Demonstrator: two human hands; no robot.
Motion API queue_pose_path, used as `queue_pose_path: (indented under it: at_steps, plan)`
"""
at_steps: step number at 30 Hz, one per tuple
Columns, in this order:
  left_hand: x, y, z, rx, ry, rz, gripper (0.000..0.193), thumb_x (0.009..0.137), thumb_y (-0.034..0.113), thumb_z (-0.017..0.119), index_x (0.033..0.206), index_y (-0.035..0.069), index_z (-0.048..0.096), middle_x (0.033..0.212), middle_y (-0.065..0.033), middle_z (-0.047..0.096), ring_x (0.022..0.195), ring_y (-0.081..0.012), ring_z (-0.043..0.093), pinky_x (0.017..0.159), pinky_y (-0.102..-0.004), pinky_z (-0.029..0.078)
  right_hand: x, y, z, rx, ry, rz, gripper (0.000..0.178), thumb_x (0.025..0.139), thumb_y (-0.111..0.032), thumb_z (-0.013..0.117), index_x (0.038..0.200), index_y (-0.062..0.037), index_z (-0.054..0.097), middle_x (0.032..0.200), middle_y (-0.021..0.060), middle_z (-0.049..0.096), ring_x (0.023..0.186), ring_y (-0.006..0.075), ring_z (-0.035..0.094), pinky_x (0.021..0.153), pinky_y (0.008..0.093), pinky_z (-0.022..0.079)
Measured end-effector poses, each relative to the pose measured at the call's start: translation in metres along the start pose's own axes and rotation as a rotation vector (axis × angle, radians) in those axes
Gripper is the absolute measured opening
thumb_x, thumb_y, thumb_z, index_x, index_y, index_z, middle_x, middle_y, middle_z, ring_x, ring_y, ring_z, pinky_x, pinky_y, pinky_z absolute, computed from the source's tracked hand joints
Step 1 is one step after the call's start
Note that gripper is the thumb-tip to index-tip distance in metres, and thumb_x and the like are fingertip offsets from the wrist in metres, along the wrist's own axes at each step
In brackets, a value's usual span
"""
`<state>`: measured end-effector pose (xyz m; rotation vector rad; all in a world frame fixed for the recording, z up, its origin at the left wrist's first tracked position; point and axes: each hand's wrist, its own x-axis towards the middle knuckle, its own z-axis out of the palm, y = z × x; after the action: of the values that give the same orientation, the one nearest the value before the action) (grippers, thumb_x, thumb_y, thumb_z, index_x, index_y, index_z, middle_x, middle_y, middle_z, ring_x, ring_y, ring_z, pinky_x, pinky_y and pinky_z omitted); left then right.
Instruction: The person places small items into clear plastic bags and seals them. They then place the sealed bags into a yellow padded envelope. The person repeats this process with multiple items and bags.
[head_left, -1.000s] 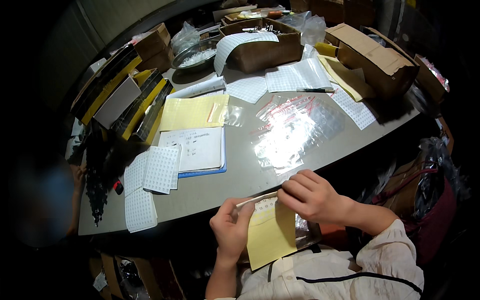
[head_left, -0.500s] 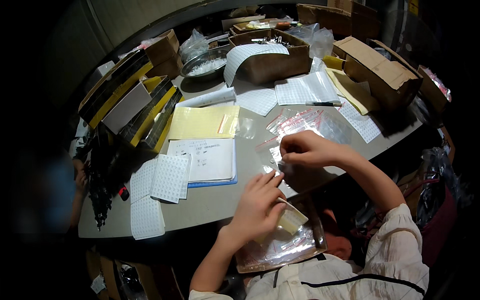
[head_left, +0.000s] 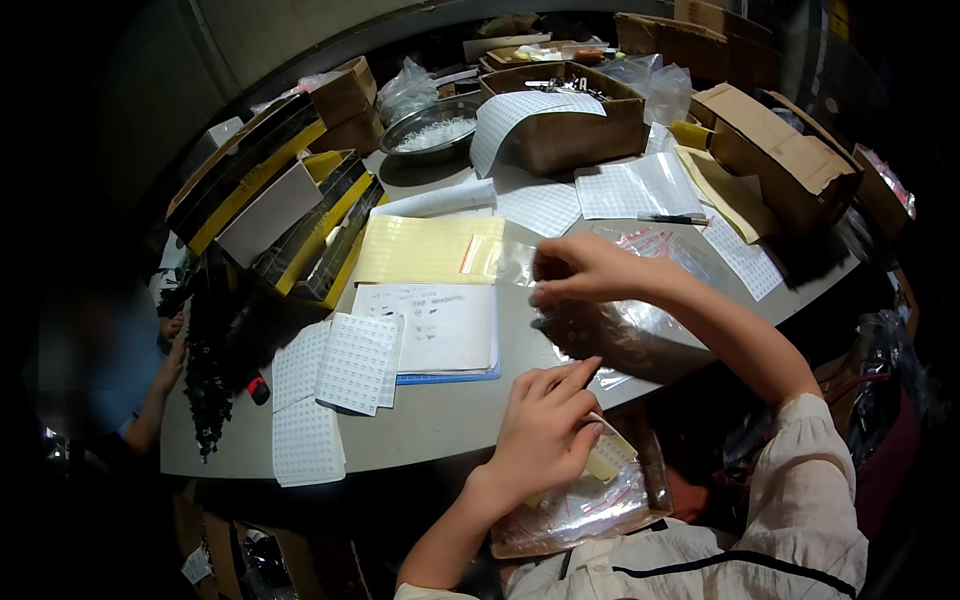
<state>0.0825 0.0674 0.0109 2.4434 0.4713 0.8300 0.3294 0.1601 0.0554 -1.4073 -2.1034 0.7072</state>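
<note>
My left hand (head_left: 550, 425) is at the near table edge, its thumb against a small yellowish label sheet (head_left: 612, 458) that sticks out from under the palm. Its forefinger reaches onto clear plastic zip bags (head_left: 612, 378) at the edge. Above the bags, my right hand (head_left: 592, 270) is raised with thumb and fingers curled together; whatever is between the tips is too small to make out. A clear bag (head_left: 516, 262) lies just left of those fingertips. Below my left hand, a shallow cardboard box (head_left: 655, 480) at my lap holds more clear bags.
Left of my hands lie an open notebook (head_left: 450, 325), a yellow label sheet (head_left: 415, 250) and white label sheets (head_left: 360, 360). Farther back stand a metal bowl (head_left: 432, 135) with small white pieces and a cardboard box (head_left: 570, 135). A co-worker's arm (head_left: 155, 400) is at far left.
My right hand has lifted away from my left hand, toward the far left. The left hand stays at the table edge with the label sheet. The whole view has shifted slightly.
</note>
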Motion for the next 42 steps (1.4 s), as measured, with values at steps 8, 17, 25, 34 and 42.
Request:
queue_pose_path:
  at_steps: [8,17,25,34,42]
  plan:
    - [-0.004,-0.004,-0.003,-0.095,-0.088,-0.062,0.012,0.09,0.017,0.074,0.096,0.008,0.07,0.152,-0.0132,0.063,0.14,-0.0308,0.055,0.118,-0.0471,0.036,0.099,0.022,0.012,-0.45,-0.047,-0.033,0.025,0.089,-0.018,0.07,0.109,-0.0026,0.072,0.108,0.0215,0.076,0.101,0.0407,0.072,0.087,0.0477,0.056]
    - [-0.007,0.003,-0.005,-0.054,-0.04,-0.075,0.011,0.088,0.012,0.076,0.097,0.006,0.072,0.148,-0.0164,0.066,0.133,-0.0391,0.062,0.108,-0.0457,0.047,0.094,0.056,-0.001,-0.392,-0.025,0.09,0.037,0.082,-0.028,0.085,0.112,-0.0084,0.073,0.099,0.0186,0.074,0.1,0.0374,0.07,0.087,0.0466,0.056]
    - [-0.04,0.015,-0.035,-0.032,-0.077,-0.166,0.013,0.085,0.009,0.078,0.096,0.005,0.072,0.145,-0.0132,0.069,0.133,-0.0343,0.06,0.114,-0.0448,0.041,-0.001,-0.012,0.022,0.017,-0.074,-0.168,0.018,0.094,-0.015,0.075,0.103,-0.0013,0.069,0.092,0.0143,0.072,0.086,0.028,0.069,0.079,0.0394,0.055]
    - [-0.064,0.017,-0.039,-0.596,-0.139,-0.23,0.013,0.089,0.013,0.08,0.097,0.004,0.075,0.116,-0.0119,0.08,0.111,-0.0266,0.07,0.094,-0.0373,0.055,-0.114,-0.063,0.057,0.167,-0.229,-0.193,0.023,0.095,-0.007,0.072,0.117,-0.0014,0.069,0.092,0.0178,0.072,0.079,0.0303,0.072,0.072,0.0409,0.056]
    - [-0.061,0.029,-0.036,-0.494,-0.487,-0.685,0.023,0.1,0.021,0.077,0.104,-0.002,0.076,0.095,-0.0091,0.08,0.09,-0.0104,0.072,0.083,-0.0268,0.057,-0.169,-0.074,0.046,-0.367,-0.539,0.011,0.022,0.085,-0.011,0.071,0.104,-0.0014,0.072,0.089,0.0233,0.073,0.084,0.0416,0.073,0.074,0.0522,0.059]
